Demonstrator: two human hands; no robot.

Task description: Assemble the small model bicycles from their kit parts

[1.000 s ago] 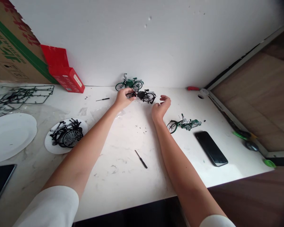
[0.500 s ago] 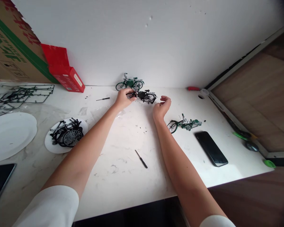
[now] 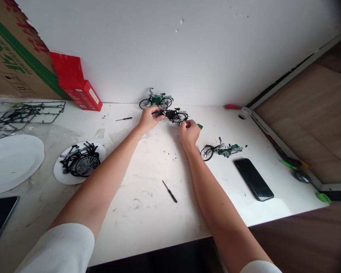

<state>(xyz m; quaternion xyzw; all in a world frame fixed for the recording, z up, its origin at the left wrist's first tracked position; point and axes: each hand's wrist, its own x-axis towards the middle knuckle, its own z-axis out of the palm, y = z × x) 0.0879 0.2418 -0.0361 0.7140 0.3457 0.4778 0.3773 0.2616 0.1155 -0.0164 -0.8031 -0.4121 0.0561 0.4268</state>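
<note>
My left hand (image 3: 150, 119) is closed around the front end of a black model bicycle (image 3: 171, 113), which stands upright. At its rear wheel, my right hand (image 3: 189, 132) has its fingers curled in; what they hold, if anything, is hidden. A small green piece (image 3: 199, 126) shows just past the right knuckles. Behind the black bicycle, a green model bicycle (image 3: 157, 101) stands near the white wall. Another green model bicycle (image 3: 221, 149) lies on its side to the right of my right wrist.
Small screwdrivers (image 3: 169, 191) lie on the white table (image 3: 147, 227). A phone (image 3: 253, 179) is at right. On the left are a paper plate (image 3: 57, 172) of black bicycle parts, a larger white plate (image 3: 14, 163), dark part frames (image 3: 45, 113) and a red box (image 3: 83, 96).
My right hand has moved slightly left and down to the rear wheel, and its fingers have curled in. The green piece beside it now shows. My left hand stays put.
</note>
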